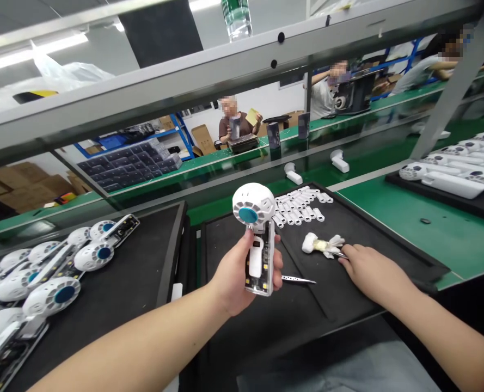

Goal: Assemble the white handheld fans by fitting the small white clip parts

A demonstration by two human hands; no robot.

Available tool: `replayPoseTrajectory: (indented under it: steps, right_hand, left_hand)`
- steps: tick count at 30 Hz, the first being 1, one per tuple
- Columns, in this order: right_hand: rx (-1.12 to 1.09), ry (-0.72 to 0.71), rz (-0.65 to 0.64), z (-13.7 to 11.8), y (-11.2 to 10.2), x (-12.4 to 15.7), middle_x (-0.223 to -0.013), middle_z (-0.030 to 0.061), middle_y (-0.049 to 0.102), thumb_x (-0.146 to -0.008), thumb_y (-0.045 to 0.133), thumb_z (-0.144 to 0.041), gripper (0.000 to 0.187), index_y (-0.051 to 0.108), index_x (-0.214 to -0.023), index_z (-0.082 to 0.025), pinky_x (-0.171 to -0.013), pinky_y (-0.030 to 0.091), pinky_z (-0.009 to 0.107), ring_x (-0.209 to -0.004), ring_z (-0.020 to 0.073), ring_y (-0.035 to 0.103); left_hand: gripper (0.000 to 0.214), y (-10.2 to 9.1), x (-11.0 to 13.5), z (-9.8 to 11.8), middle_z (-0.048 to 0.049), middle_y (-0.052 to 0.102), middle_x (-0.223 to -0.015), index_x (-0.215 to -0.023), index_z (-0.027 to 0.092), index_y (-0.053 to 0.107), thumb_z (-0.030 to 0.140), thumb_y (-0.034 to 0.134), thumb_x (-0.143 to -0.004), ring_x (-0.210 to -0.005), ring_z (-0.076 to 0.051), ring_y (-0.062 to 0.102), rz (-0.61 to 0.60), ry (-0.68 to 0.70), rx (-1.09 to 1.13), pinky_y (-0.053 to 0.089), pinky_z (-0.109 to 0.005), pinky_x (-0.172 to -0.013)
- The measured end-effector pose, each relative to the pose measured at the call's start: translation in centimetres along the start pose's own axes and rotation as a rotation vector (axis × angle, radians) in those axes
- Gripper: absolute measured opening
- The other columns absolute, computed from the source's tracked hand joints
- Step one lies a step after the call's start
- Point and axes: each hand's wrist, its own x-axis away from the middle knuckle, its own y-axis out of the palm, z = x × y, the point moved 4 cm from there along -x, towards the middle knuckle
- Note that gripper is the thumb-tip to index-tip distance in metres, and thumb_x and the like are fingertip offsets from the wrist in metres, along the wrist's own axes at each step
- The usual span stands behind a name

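Note:
My left hand (236, 275) is wrapped around a handheld fan (253, 202), held upright with its round white head on top. The fan's blue hub faces me, and its opened handle shows a circuit board with a white cover strip (256, 257) over it. My right hand (366, 269) pinches the tail end of a white cloth bundle (321, 245) bound with yellowish tape, low over the black mat; a bit of metal shows at the fingertips. A pointed metal tool (299, 280) with dark dots sticks out beyond my left fingers; whether that hand touches it is hidden.
Several small white strips (301, 204) lie on the black mat (262, 337). A tray (166, 245) at left bears several fans (51, 296); another tray at right holds white fans (458, 177). Two white parts rest on the green belt. A metal beam (209, 65) crosses above; people work beyond.

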Motion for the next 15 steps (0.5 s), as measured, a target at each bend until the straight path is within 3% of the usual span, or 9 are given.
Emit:
replayPoseTrajectory:
  steps: [9, 13, 15]
  right_hand:
    - [0.025, -0.047, 0.118, 0.0, 0.2, 0.5, -0.086, 0.0077, 0.065, -0.098, 0.049, -0.024, 0.016, 0.062, -0.091, -0.017, -0.066, 0.041, 0.034, -0.081, 0.0253, 0.064]
    - [0.019, -0.042, 0.128, 0.1, 0.4, 0.5, -0.086, 0.0074, 0.064, -0.097, 0.050, -0.025, 0.015, 0.062, -0.090, -0.017, -0.063, 0.040, 0.033, -0.079, 0.0251, 0.064]
    - [0.014, -0.034, 0.118, 0.3, 0.6, 0.4, -0.085, 0.0068, 0.064, -0.097, 0.051, -0.026, 0.015, 0.060, -0.089, -0.018, -0.062, 0.039, 0.033, -0.079, 0.0253, 0.064]
  left_hand:
    - [0.055, 1.1, 1.2, -0.2, -0.0089, 0.072, -0.085, -0.110, 0.017, 0.071, 0.061, 0.071, -0.078, -0.064, -0.021, 0.072, -0.394, -0.031, 0.024, 0.057, -0.028, -0.058]
    - [0.055, 1.5, 1.6, -0.3, -0.0104, 0.071, -0.092, -0.114, 0.017, 0.069, 0.054, 0.078, -0.074, -0.075, -0.023, 0.072, -0.433, -0.051, -0.013, 0.059, -0.034, -0.070]
    - [0.058, 1.6, 1.5, -0.5, -0.0096, 0.069, -0.087, -0.112, 0.015, 0.067, 0.054, 0.079, -0.072, -0.070, -0.022, 0.070, -0.402, -0.053, -0.034, 0.059, -0.036, -0.068]
